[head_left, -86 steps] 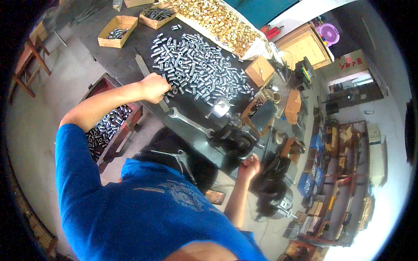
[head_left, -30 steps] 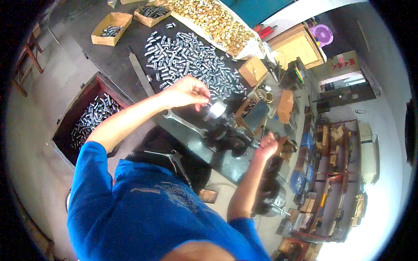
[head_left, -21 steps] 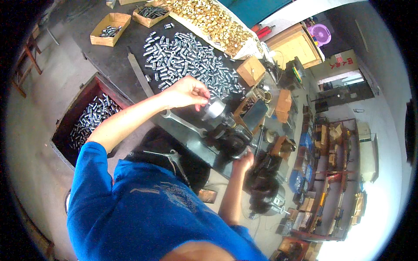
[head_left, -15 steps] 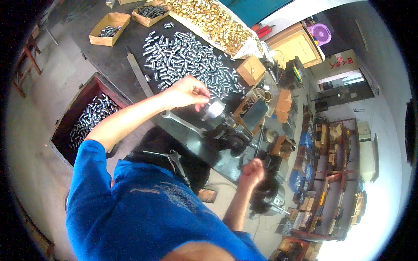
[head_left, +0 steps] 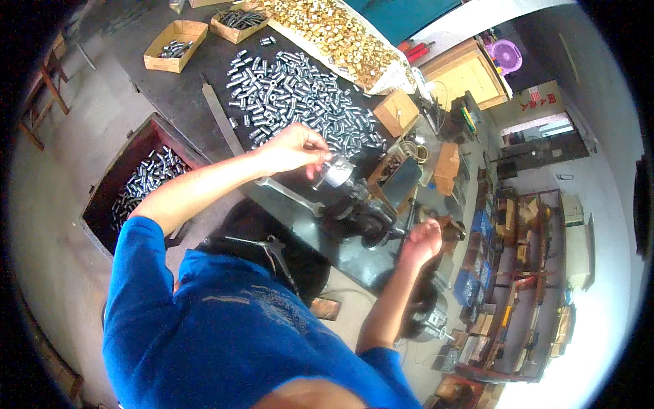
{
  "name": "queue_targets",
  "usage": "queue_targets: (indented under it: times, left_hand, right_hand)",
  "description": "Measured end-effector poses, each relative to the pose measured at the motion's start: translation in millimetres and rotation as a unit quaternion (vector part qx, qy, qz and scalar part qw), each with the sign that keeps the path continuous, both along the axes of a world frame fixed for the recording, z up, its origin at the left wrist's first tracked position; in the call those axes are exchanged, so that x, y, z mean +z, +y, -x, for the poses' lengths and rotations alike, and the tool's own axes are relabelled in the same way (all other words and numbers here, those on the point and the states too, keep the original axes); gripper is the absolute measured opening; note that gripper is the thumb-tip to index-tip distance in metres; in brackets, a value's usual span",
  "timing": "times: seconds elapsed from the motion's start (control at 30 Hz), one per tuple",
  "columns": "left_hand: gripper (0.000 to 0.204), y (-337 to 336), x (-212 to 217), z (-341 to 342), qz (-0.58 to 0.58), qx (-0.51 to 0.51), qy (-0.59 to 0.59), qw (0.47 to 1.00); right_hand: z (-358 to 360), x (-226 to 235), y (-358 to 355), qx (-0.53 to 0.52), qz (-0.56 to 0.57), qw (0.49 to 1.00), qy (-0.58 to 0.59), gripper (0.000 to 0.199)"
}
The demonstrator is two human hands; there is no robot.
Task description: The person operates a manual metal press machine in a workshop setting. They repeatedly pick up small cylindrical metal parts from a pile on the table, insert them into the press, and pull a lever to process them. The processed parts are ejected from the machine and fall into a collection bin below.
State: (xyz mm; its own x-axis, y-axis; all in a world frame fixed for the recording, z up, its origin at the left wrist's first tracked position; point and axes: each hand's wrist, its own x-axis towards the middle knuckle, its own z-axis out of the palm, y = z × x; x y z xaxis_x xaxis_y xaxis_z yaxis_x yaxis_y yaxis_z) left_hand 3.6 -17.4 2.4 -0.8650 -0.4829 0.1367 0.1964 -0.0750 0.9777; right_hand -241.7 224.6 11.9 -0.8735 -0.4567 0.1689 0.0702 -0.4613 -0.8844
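Risks first. Your left hand (head_left: 289, 146) pinches a small silver part at the round metal chuck (head_left: 335, 172) of the dark bench machine (head_left: 361, 215) on the table (head_left: 204, 51); fingertips sit right at the chuck face, so if the spindle turns while they are there, a pinch or a snag looks like the main hazard. Your right hand (head_left: 421, 242) is clenched about a dark lever (head_left: 409, 225) at the machine's right side; how firmly, you cannot tell from here. A pull on it with the left fingers at the chuck would be the likely cause. A spanner (head_left: 289, 196) lies loose on the table just under your left forearm; a nudge could send it off the edge. Containers, largest to smallest: a deep red-brown crate (head_left: 102, 204), below the table's left edge, holds a heap of silver cylinders. A pale tray (head_left: 395, 78) at the far edge is full of brass-coloured pieces. A shallow cardboard box (head_left: 176, 42) at far left holds a few silver pieces; a second one (head_left: 237, 20) beside it holds darker ones. A closed brown box (head_left: 396, 112) stands near the loose spread of silver cylinders (head_left: 293, 95); contents hidden.
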Motion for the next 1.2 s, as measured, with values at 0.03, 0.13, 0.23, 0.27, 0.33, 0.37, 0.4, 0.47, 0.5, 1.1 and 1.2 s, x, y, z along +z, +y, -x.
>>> queue_targets:
  times: [0.03,0.13,0.23,0.27,0.33,0.37,0.4,0.47,0.5,1.1,1.2]
  left_hand:
    - [0.017,1,0,-1,0.014,0.007,-0.002,1.0]
    - [0.025,5,-1,0,0.079,0.019,-0.04,0.996]
    - [0.031,11,-6,3,0.094,0.044,-0.042,0.994]
    - [0.031,13,-5,4,0.104,0.056,-0.057,0.991]
    - [0.033,17,-5,5,0.106,0.083,-0.078,0.988]
    - [0.033,18,-4,6,0.149,0.102,-0.081,0.98]
    - [0.033,19,-3,7,0.192,0.121,-0.083,0.97]
    - [0.031,18,-7,7,0.289,0.183,-0.059,0.938]
    - [0.031,18,-8,7,0.274,0.187,-0.057,0.941]
    - [0.027,24,-9,13,0.269,0.198,-0.037,0.942]
    - [0.026,24,-11,12,0.273,0.201,-0.039,0.94]
  right_hand:
    - [-1,0,1,0.001,0.002,1.0,0.01,0.014]
    - [-1,-1,1,0.009,0.006,0.999,0.034,0.015]
    - [-5,3,-2,-0.03,-0.017,0.999,0.028,0.016]
    - [-7,3,-2,-0.031,-0.014,0.999,0.031,0.016]
    - [-9,3,-1,-0.034,-0.009,0.999,0.036,0.016]
    - [-10,3,2,-0.019,-0.001,0.999,0.036,0.016]
    - [-11,4,7,-0.005,0.007,0.999,0.035,0.016]
    - [-17,7,10,0.016,0.014,0.999,0.037,0.016]
    - [-15,5,13,0.022,0.016,0.999,0.019,0.016]
    - [24,-48,-32,-0.077,-0.092,0.992,0.026,0.019]
    - [19,-73,-25,-0.097,-0.18,0.979,0.018,0.016]
